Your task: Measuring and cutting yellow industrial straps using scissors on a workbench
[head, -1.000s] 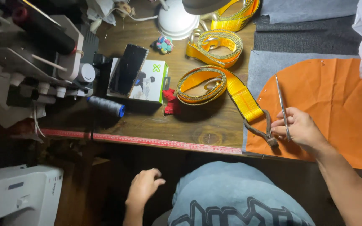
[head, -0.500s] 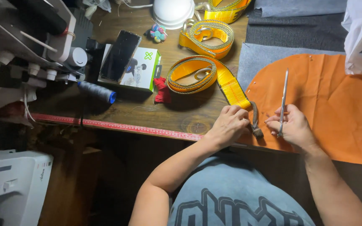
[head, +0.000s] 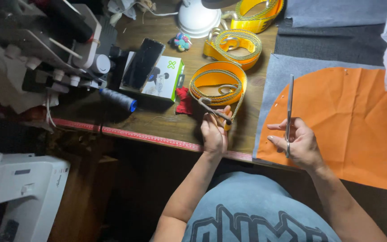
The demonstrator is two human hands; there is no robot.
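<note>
Your left hand [head: 214,133] is clenched around the free end of an orange strap [head: 218,86], gripping its dark metal buckle end [head: 215,110] near the front edge of the wooden surface [head: 166,125]. Your right hand [head: 297,143] grasps a pair of scissors [head: 289,107], blades closed and pointing away from you, fingers partly spread around the handles. The scissors lie over the left edge of a large orange fabric piece [head: 350,121], which rests on a grey felt sheet [head: 276,76]. The strap in your left hand is coiled into a loop just beyond the hand; a second coil [head: 234,47] sits behind it, and a third [head: 258,11] near the top edge. Just left of the held coil is a small red scrap [head: 184,101], then a white and green box [head: 164,76] with a dark phone [head: 142,65] leaning on it. A blue thread spool [head: 118,99] lies on its side beside the box. A white lamp base [head: 198,18] stands at the back. A red measuring tape [head: 148,136] runs along the front edge. A white sewing machine [head: 19,192] sits low at left.
</note>
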